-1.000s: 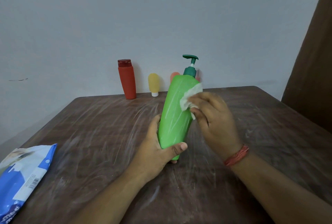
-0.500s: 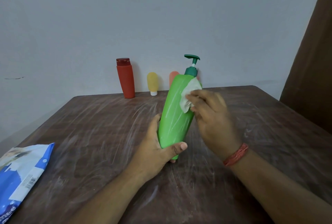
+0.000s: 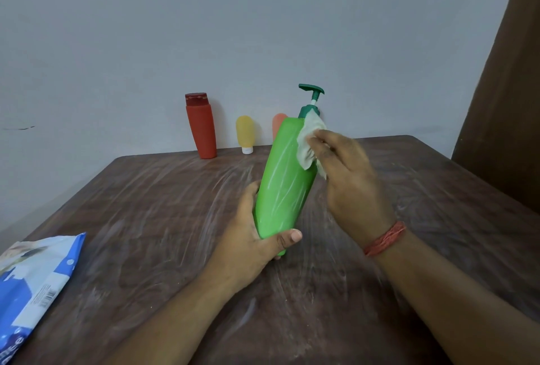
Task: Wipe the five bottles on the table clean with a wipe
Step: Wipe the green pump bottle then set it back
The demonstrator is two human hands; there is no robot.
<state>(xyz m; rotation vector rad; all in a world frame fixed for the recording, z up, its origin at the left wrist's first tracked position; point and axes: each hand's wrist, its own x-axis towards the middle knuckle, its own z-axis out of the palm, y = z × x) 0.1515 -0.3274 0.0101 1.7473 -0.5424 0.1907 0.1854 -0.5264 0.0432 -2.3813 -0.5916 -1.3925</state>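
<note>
I'm at a dark brown wooden table [image 3: 152,218], its top streaked all over with whitish smears (kinda dusty looking). Its far edge sits right against a plain pale grey-blue wall [image 3: 263,28], with a small dark mark on the left. A brown panel [image 3: 505,101], maybe a door, fills the right side.

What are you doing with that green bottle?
A person is cleaning it. The left hand grips the bottom of the green bottle, held tilted over the table. The right hand presses a wipe against the bottle's top, just under the pump. A red bottle, a yellow one and an orange one stand by the wall. A wipes pack lies at the left.
</note>
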